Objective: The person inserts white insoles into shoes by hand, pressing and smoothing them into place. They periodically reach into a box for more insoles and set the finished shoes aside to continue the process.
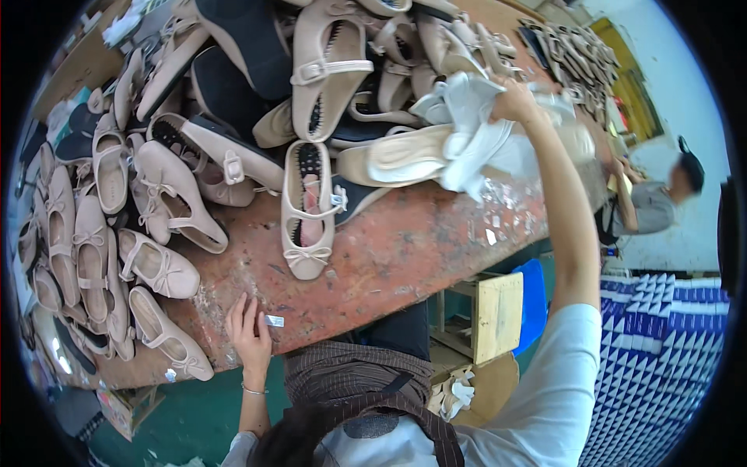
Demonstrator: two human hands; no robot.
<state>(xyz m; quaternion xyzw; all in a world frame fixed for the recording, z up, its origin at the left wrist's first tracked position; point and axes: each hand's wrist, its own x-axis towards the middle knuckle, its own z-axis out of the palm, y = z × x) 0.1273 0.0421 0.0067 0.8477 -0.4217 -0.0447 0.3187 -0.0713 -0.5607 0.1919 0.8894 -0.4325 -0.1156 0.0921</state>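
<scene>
My left hand [250, 333] rests at the near edge of the worn red-brown table, fingers stretched out and holding nothing. Beside its fingertips lies a small silvery sticker [274, 321]. My right arm reaches far to the right, where my right hand [513, 103] is closed on a white insole [481, 92] in a loose stack. Just left of that stack, beige insoles with white padding [406, 157] lie partly overlapping. A beige strapped shoe with a bow [306, 261] stands between my hands, its dotted lining showing and something pink inside.
Beige shoes [109, 175] heap over the table's left and far side, some showing dark soles [229, 86]. More shoes [572, 58] lie at the far right, near another person [650, 204]. Below are a wooden stool [498, 315], a blue bin [531, 300] and stacked blue-white boxes [661, 350].
</scene>
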